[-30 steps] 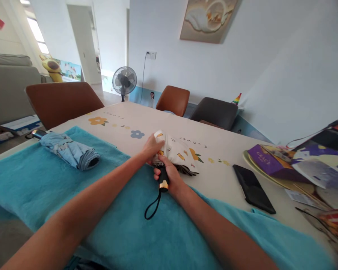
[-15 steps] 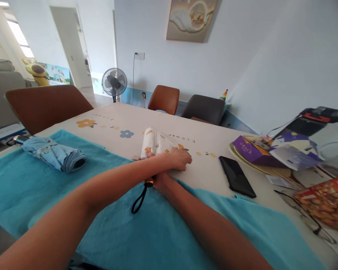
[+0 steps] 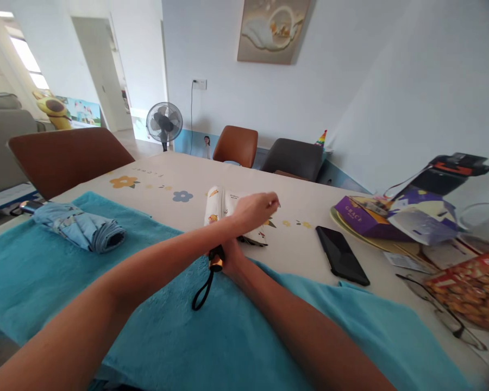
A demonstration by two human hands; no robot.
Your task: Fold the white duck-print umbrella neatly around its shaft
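A folded white umbrella [image 3: 214,202] with small cartoon prints lies mid-table, its black and gold handle [image 3: 215,264] toward me and a black wrist loop hanging from the end. My right hand [image 3: 231,254] is wrapped around it just above the handle; my left forearm hides most of those fingers. Crossing over from the left, my left hand [image 3: 256,209] is above the umbrella's loose fabric flap, fingers curled in, nothing visible in them. The flap's dark-edged corner spreads on the table below that hand. A rolled light blue umbrella [image 3: 79,224] rests on the teal towel [image 3: 158,331] at left.
A black phone [image 3: 342,255] lies right of the umbrella on the flower-printed table [image 3: 179,176]. Farther right are a purple box [image 3: 361,217], eyeglasses [image 3: 444,315] and a red snack package [image 3: 472,290]. Chairs stand at the far side, and a fan [image 3: 164,122] is behind.
My left hand has lifted off the flap and its fingers have curled in. The flap's lower corner now shows. My right hand remains around the umbrella. The view has tilted slightly.
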